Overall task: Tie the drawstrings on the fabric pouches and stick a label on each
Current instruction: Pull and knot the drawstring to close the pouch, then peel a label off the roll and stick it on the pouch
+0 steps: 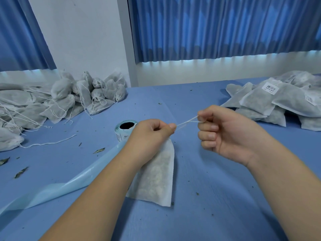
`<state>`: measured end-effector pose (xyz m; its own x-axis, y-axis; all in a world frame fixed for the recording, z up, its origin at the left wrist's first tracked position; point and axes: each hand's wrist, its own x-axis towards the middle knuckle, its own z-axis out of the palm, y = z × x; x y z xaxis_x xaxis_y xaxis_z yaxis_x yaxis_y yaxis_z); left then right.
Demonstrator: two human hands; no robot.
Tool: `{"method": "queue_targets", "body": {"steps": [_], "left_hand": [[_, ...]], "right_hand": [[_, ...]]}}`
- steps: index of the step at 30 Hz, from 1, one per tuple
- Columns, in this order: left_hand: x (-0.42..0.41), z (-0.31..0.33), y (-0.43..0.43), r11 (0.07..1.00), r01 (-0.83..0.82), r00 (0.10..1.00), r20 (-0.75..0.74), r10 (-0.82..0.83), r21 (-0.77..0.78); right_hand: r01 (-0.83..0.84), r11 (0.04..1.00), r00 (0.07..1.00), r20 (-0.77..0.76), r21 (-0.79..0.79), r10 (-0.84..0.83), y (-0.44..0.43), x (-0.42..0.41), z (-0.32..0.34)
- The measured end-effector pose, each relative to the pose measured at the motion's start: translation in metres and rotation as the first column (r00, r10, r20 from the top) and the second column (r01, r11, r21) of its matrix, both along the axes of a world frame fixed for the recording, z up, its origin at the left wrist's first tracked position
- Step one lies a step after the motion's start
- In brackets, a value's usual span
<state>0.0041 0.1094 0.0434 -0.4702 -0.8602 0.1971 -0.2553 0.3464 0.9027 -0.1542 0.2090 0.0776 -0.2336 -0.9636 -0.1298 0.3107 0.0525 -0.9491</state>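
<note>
A white fabric pouch filled with dried herbs lies on the blue table, its neck hidden under my left hand. My left hand grips the gathered neck. A thin white drawstring runs taut from there to my right hand, which pinches its end between thumb and fingers. A roll of labels stands just left of my left hand, with its pale blue backing strip trailing toward the near left.
A heap of pouches with loose strings covers the far left. A stack of flat pouches with barcode labels sits at the far right. Dried leaf bits dot the table. Blue curtains hang behind.
</note>
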Motion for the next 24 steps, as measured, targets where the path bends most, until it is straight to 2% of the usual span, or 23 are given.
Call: {"method": "queue_targets", "body": {"steps": [2,6,9,12,14,17,19,21,23,24], "left_hand": [[0.003,-0.001,0.002,0.986,0.119,0.992,0.013,-0.122,0.116],[0.007,-0.003,0.004,0.864,0.377,0.912,0.031,-0.41,0.335],[0.009,-0.005,0.001,0.805,0.433,0.854,0.101,-0.511,0.405],[0.008,-0.004,0.002,0.833,0.402,0.87,0.125,-0.477,0.38],[0.005,-0.003,0.005,0.892,0.31,0.925,0.114,-0.363,0.328],[-0.001,-0.004,0.007,0.956,0.146,0.986,0.044,-0.162,0.253],[-0.004,-0.003,0.008,0.961,0.096,0.995,-0.031,-0.091,0.257],[-0.005,-0.002,0.009,0.953,0.094,0.992,-0.106,-0.066,0.288],[-0.005,-0.001,0.008,0.938,0.1,0.983,-0.177,-0.043,0.331],[-0.005,-0.001,0.007,0.929,0.115,0.975,-0.217,-0.039,0.351]], "right_hand": [[0.128,0.991,0.991,0.032,-0.027,-0.127,-0.001,-0.005,0.001],[0.301,0.951,0.943,0.172,-0.07,-0.286,-0.001,-0.014,0.002],[0.377,0.92,0.912,0.214,-0.108,-0.349,0.0,-0.017,0.002],[0.4,0.9,0.908,0.204,-0.173,-0.365,0.002,-0.015,0.002],[0.38,0.889,0.925,0.103,-0.254,-0.366,0.004,-0.011,0.002],[0.282,0.876,0.889,-0.236,-0.392,-0.392,0.004,0.003,0.001],[0.185,0.867,0.768,-0.482,-0.464,-0.422,0.003,0.016,-0.004],[0.059,0.872,0.575,-0.698,-0.486,-0.428,0.001,0.025,-0.011],[-0.039,0.888,0.392,-0.824,-0.459,-0.409,-0.001,0.028,-0.018],[-0.057,0.895,0.347,-0.849,-0.443,-0.398,-0.002,0.027,-0.02]]}}
